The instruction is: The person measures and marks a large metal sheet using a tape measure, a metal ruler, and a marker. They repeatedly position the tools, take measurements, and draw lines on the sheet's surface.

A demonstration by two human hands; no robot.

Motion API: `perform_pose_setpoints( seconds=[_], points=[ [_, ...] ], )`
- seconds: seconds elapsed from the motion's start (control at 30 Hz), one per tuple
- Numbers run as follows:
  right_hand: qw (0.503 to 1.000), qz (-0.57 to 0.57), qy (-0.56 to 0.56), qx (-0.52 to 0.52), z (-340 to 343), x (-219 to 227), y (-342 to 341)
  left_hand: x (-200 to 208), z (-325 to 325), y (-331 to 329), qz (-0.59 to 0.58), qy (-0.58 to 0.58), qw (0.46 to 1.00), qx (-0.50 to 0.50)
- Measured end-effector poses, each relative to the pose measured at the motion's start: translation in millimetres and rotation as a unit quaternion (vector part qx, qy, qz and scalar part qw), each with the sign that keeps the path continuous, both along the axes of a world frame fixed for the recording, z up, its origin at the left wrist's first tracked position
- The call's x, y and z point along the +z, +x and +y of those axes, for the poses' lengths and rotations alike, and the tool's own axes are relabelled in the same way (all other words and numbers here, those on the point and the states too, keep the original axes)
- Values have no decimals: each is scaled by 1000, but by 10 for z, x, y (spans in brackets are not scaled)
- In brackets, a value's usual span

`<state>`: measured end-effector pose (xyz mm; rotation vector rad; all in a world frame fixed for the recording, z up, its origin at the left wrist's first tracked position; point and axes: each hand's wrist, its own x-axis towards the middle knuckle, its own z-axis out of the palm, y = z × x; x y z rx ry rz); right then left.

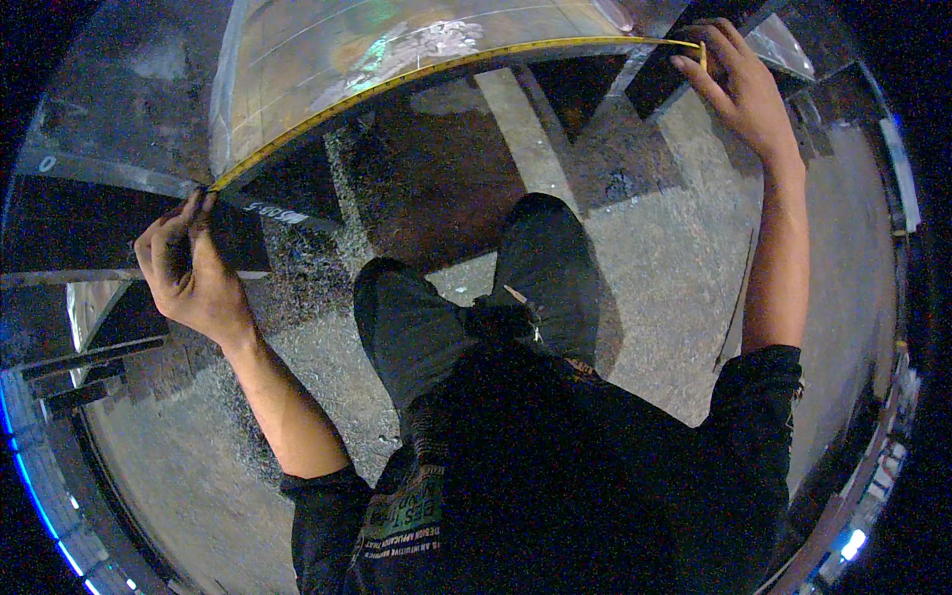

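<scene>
A yellow measuring tape (pixel 421 72) stretches along the near edge of a large metal plate (pixel 297 74), which has thin pale lines and a shiny patch. At the plate's left corner my left hand (pixel 196 273) pinches one end of the tape between thumb and fingers. Beyond the plate's right end, my right hand (pixel 746 94) is closed around the tape's other end, and a short yellow piece hangs below the fingertips. Whether a tape case sits inside that hand cannot be made out. Dark smudges cover the left fingers.
A dark steel beam (pixel 109 171) with a chalk mark runs off to the left of the plate. Below the plate's edge lie dark gaps and a pale strip (pixel 521 134). My knees (pixel 543 248) are bent over the rough grey floor (pixel 659 297).
</scene>
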<state>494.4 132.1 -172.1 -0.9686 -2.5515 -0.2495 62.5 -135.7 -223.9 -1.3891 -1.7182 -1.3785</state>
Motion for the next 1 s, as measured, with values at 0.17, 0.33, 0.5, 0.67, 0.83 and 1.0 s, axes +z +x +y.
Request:
perform_pose_setpoints(
  seconds=[0.17,0.33,0.5,0.67,0.83,1.0],
  points=[
    [1000,26,5,10,-89,1,4,201,-109,91,115,-84,986,89],
    [994,84,-22,72,-434,187,-66,749,-136,379,290,-198,936,8],
    [994,45,-65,70,-603,452,-233,1481,161,291,388,-399,828,-74],
    [989,39,-139,37,-773,519,-551,1636,352,207,383,-475,789,-74],
    [1000,-3,3,5,-1139,541,-1030,1586,362,270,445,-527,724,-13],
    [1000,-2,20,-1,-1222,538,-1197,1606,375,307,468,-534,705,7]
  ],
)
